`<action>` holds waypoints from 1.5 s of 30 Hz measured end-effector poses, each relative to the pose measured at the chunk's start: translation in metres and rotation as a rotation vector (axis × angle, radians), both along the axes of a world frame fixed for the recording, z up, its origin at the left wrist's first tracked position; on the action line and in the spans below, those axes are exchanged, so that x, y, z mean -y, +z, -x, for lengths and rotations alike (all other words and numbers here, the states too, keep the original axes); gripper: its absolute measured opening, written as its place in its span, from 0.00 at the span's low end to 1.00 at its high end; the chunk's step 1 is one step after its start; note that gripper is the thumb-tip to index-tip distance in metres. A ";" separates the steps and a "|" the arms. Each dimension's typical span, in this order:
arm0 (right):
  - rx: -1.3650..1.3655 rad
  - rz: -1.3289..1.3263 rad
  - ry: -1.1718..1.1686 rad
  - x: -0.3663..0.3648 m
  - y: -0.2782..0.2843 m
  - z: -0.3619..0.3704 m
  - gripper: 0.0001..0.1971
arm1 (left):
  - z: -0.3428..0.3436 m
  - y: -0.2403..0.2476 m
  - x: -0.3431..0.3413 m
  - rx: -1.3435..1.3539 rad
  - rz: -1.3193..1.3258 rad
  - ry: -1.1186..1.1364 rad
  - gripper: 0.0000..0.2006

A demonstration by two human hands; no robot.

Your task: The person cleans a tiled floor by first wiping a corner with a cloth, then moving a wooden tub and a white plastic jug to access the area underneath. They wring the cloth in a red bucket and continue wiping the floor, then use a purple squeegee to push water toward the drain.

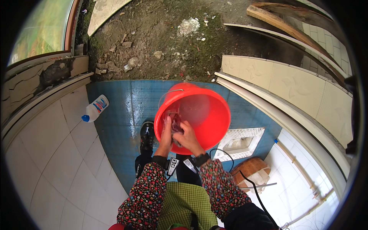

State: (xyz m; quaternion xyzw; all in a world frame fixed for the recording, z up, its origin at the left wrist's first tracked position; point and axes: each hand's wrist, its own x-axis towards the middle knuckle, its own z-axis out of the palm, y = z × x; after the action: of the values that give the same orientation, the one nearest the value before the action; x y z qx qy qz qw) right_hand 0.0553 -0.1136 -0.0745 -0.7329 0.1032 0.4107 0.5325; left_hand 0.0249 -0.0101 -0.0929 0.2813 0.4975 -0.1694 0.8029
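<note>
A red plastic bucket (220, 111) with a thin wire handle is on the blue tiled floor in front of me, its mouth facing me. Cloudy water seems to lie inside it. Both my hands reach over its near left rim. My left hand (166, 132) and my right hand (187, 137) are closed together around a dark reddish wet cloth (176, 122). Folds of it show between my fingers; the rest is hidden by the hands.
A white bottle with a blue cap (96, 108) lies at the left. A white squat toilet (239, 143) is set in the floor at the right, near a round wooden board (251, 170). A black hose (253, 186) runs past my right arm. Beyond the tiles is rough soil (153, 38).
</note>
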 end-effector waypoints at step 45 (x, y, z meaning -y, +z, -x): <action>0.251 -0.043 0.163 0.001 0.091 -0.012 0.12 | -0.015 0.045 -0.009 0.009 0.390 0.169 0.29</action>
State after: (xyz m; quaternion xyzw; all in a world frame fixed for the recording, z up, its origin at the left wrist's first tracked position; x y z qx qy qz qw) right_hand 0.0677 -0.1143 0.0161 -0.7728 -0.0329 0.3601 0.5216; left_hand 0.0398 -0.0015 -0.0477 0.0785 0.4736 -0.1932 0.8557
